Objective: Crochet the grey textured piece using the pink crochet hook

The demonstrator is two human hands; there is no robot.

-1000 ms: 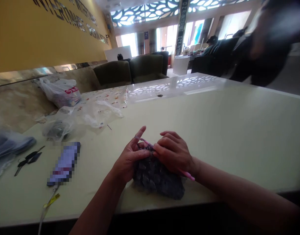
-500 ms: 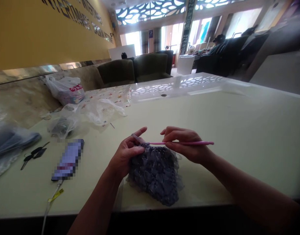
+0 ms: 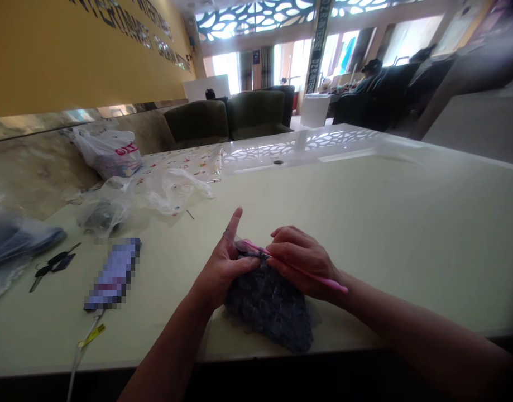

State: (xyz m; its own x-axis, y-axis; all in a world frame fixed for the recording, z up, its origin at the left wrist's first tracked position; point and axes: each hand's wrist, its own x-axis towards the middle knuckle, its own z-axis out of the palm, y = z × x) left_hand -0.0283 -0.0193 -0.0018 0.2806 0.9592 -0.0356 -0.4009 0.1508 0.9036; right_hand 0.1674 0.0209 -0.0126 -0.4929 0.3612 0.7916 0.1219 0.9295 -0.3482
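Note:
My left hand (image 3: 223, 268) pinches the top left edge of a dark grey-blue crocheted piece (image 3: 271, 307) with a ruffled, petal-like surface. Its index finger points up, with a strand of greyish ribbon yarn (image 3: 233, 237) around it. In my right hand (image 3: 302, 259) is a pink crochet hook (image 3: 319, 277), its handle slanting down to the right under the palm. The hook's front end lies at the piece's upper edge, close to the left thumb, and meets the yarn there. The piece hangs down toward the table's front edge.
On the left of the pale table (image 3: 386, 234) lie a phone (image 3: 114, 273) with a white cable (image 3: 78, 352), keys (image 3: 55, 265) and clear plastic bags (image 3: 172, 190). A white carrier bag (image 3: 109, 153) stands by the wall. Green chairs (image 3: 256, 114) and a seated person (image 3: 369, 75) are farther back.
The hook has tilted from level to slanting, its handle end now lower. My right hand has come closer to my left, and my left index finger has risen.

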